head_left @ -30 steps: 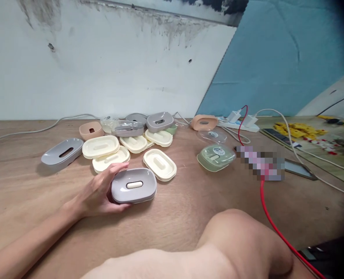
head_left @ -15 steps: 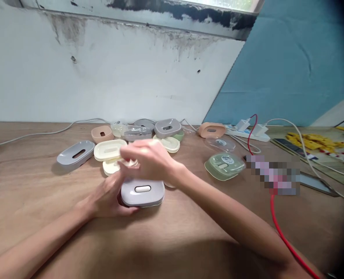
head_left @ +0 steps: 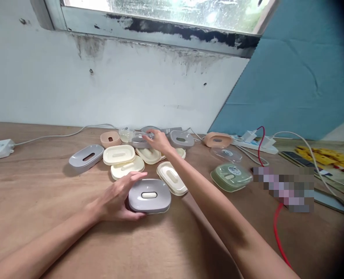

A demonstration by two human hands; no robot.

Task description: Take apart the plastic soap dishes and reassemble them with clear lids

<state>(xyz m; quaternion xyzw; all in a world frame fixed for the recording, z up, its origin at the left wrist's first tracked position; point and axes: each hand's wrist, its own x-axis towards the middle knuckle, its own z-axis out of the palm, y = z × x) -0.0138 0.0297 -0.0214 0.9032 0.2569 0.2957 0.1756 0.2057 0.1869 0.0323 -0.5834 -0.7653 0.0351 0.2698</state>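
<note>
My left hand [head_left: 121,199] grips the left side of a grey oval-cornered plastic box [head_left: 160,190], which has a white pill-shaped piece in its top slot. Fingers are behind it and the thumb is at its front edge. Farther back, my right hand [head_left: 159,140] reaches over a clear plastic cover [head_left: 135,136] among grey parts, fingers apart; whether they touch it I cannot tell. Between the hands lie several cream oval pieces, such as a cream lid [head_left: 119,154] and a cream tray [head_left: 172,178]. A slotted grey shell [head_left: 181,138] sits just right of my right hand.
Another grey shell [head_left: 86,157] lies at left, near a peach shell [head_left: 110,138]. To the right are a second peach shell [head_left: 217,139], a loose clear cover [head_left: 226,154] and a green box [head_left: 231,177]. Power strips [head_left: 255,143], cables and a red cord [head_left: 279,232] run across the table.
My right hand has moved from above the grey box to the parts at the back. My left hand still holds the box. The camera view has tilted upward.
</note>
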